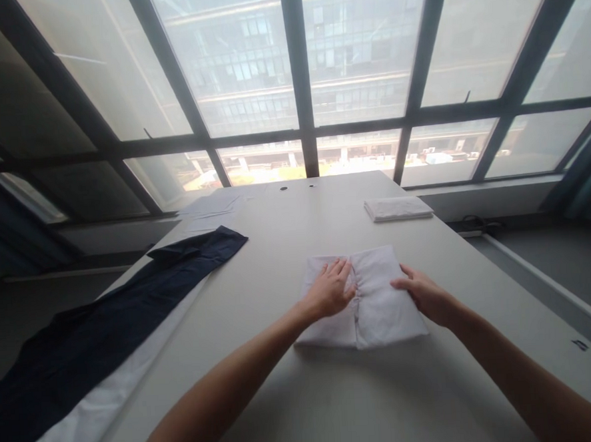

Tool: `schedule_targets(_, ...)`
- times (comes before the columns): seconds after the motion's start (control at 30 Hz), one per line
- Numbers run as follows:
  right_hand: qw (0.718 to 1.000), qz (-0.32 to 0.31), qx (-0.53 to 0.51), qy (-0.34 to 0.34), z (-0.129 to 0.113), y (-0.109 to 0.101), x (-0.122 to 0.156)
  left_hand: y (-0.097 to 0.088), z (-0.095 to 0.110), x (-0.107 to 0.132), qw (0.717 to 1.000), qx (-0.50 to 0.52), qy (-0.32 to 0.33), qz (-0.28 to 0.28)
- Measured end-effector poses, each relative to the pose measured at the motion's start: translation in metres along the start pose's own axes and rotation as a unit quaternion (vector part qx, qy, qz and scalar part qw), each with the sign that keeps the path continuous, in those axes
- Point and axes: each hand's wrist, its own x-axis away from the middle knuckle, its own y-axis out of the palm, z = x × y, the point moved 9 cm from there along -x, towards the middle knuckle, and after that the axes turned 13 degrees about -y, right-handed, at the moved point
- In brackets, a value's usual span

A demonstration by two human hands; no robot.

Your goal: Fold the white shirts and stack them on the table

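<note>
A folded white cloth garment [384, 309] lies on the table in front of me, with a gathered, puckered seam running down its middle. My left hand [332, 289] rests flat on its left half, fingers stretched out over the fabric. At the right edge, my right hand [423, 293] pinches the cloth, thumb on top and the other fingers partly hidden at the side. What kind of garment it is, I cannot tell from the folds.
A second folded white cloth [399, 208] sits at the table's far right. Dark navy fabric [116, 328] lies along the left side over white fabric [110, 392]. Paper sheets [209, 206] are at the back left of the white table [272, 249]. Large windows stand behind.
</note>
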Motion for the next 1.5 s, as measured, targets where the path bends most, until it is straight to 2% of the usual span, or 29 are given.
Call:
schedule_targets(0.1,1.000,0.018,-0.020,0.016,-0.008,0.004,-0.004,-0.004,0.002,0.028,1.000,-0.006,0.010,-0.020)
schedule_targets(0.2,0.999,0.043,-0.015,0.020,-0.021,0.010,-0.009,0.008,0.003,0.051,0.999,-0.021,0.020,-0.029)
schedule_targets(0.3,0.997,0.071,0.026,0.024,-0.036,0.021,-0.014,0.024,0.005,0.065,0.998,-0.042,0.032,-0.020)
schedule_targets(0.4,0.993,0.088,0.070,0.027,-0.048,0.038,-0.019,0.029,0.008,0.069,0.998,-0.042,0.037,-0.006)
schedule_targets(0.5,0.991,0.085,0.097,0.019,-0.058,0.059,-0.027,0.017,0.003,0.063,0.999,0.020,0.020,-0.016)
schedule_targets(0.6,0.991,0.066,0.113,0.002,-0.065,0.084,-0.036,-0.012,-0.020,0.049,0.985,0.168,-0.042,0.020)
schedule_targets(0.63,0.991,0.056,0.118,-0.006,-0.067,0.093,-0.038,-0.021,-0.033,0.044,0.969,0.235,-0.072,0.038)
schedule_targets(0.7,0.994,0.006,0.111,-0.020,-0.069,0.117,-0.041,-0.028,-0.060,0.035,0.913,0.384,-0.132,0.050)
schedule_targets(0.77,0.994,-0.073,0.081,-0.032,-0.067,0.144,-0.043,-0.021,-0.082,0.030,0.828,0.530,-0.178,0.025)
schedule_targets(0.83,0.990,-0.105,0.077,-0.062,-0.063,0.155,-0.046,-0.007,-0.093,0.027,0.734,0.649,-0.198,-0.026)
schedule_targets(0.9,0.982,-0.047,0.132,-0.124,-0.059,0.142,-0.053,0.004,-0.096,0.027,0.661,0.721,-0.193,-0.074)
schedule_targets(0.93,0.972,-0.001,0.172,-0.159,-0.058,0.131,-0.056,0.006,-0.096,0.027,0.641,0.739,-0.187,-0.087)
schedule_targets(0.97,0.958,0.042,0.209,-0.191,-0.055,0.120,-0.058,0.007,-0.097,0.027,0.633,0.747,-0.185,-0.088)
schedule_targets(1.03,0.929,0.088,0.272,-0.235,-0.045,0.107,-0.059,0.008,-0.103,0.027,0.635,0.744,-0.197,-0.070)
schedule_targets(1.13,0.897,0.083,0.354,-0.252,-0.028,0.110,-0.053,0.011,-0.111,0.028,0.638,0.732,-0.236,-0.040)
schedule_targets(1.27,0.857,0.031,0.443,-0.262,-0.023,0.141,-0.021,0.016,-0.119,0.030,0.626,0.735,-0.261,-0.028)
schedule_targets(1.33,0.827,-0.023,0.480,-0.292,-0.025,0.163,0.001,0.018,-0.124,0.029,0.634,0.726,-0.265,-0.019)
schedule_targets(1.4,0.789,-0.095,0.513,-0.324,-0.021,0.184,0.021,0.014,-0.131,0.027,0.668,0.695,-0.265,0.008)
schedule_targets(1.43,0.772,-0.125,0.527,-0.333,-0.017,0.192,0.028,0.008,-0.136,0.027,0.697,0.666,-0.263,0.035)
schedule_targets(1.5,0.749,-0.162,0.547,-0.337,-0.007,0.199,0.035,-0.015,-0.143,0.026,0.774,0.571,-0.244,0.124)
